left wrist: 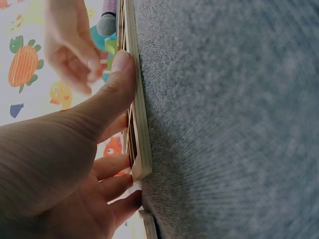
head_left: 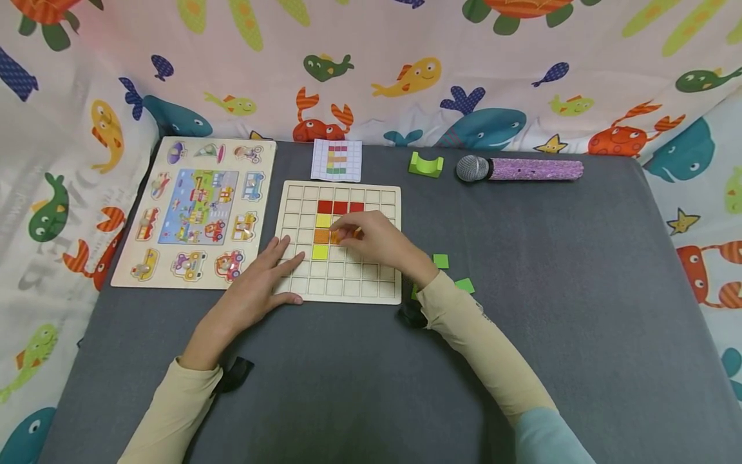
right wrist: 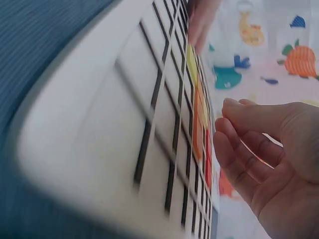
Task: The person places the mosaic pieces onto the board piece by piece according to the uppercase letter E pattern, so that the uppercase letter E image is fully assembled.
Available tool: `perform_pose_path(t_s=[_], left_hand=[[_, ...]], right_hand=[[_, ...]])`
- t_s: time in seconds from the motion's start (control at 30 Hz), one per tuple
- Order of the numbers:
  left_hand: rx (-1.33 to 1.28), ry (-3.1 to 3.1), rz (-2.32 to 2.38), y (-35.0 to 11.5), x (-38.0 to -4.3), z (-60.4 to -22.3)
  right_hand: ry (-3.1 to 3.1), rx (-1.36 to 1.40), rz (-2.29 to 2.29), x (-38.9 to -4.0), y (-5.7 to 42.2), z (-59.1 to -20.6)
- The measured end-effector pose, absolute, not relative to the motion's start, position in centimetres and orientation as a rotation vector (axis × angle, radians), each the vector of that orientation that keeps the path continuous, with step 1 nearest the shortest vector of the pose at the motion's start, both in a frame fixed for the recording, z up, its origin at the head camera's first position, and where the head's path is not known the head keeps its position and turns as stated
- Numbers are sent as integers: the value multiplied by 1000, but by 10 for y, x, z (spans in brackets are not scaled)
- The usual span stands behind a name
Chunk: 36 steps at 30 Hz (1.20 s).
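A wooden grid board (head_left: 371, 287) lies on the table with red tiles (head_left: 341, 207), yellow tiles (head_left: 323, 221) and orange tiles (head_left: 321, 236) in its cells. My left hand (head_left: 255, 277) rests on its left edge, fingers spread and thumb at the front rim. Over the board's middle, my right hand (head_left: 377, 241) pinches a small tile (left wrist: 103, 61) between thumb and fingertips; its colour is hard to tell. In the right wrist view those fingertips meet just above the board, and the tile is hidden. Loose green tiles (head_left: 440, 261) lie beside my right wrist, some partly covered by the sleeve.
A printed pattern card (head_left: 353, 174) lies behind the board. To the left is a wooden vehicle puzzle (head_left: 266, 167). A green arched block (head_left: 426, 165) and a glittery purple microphone (head_left: 533, 169) lie at the back right. A patterned curtain (head_left: 371, 38) borders the table.
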<state>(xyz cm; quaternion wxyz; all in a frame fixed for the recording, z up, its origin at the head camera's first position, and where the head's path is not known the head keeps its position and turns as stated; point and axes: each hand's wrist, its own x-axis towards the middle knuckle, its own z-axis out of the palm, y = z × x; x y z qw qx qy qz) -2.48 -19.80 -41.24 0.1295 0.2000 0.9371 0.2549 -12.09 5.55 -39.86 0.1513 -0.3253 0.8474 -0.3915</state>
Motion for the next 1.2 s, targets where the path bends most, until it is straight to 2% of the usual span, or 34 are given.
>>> perform_pose_path(t_s=[0.67,1.2], left_hand=[[600,2730,750,-199,-24,-413],[598,2718,768,-198,-24,-413]], right_hand=[[2557,-682,-1024,-97,189,-396],[2611,-752,-946,-82,207,-399]])
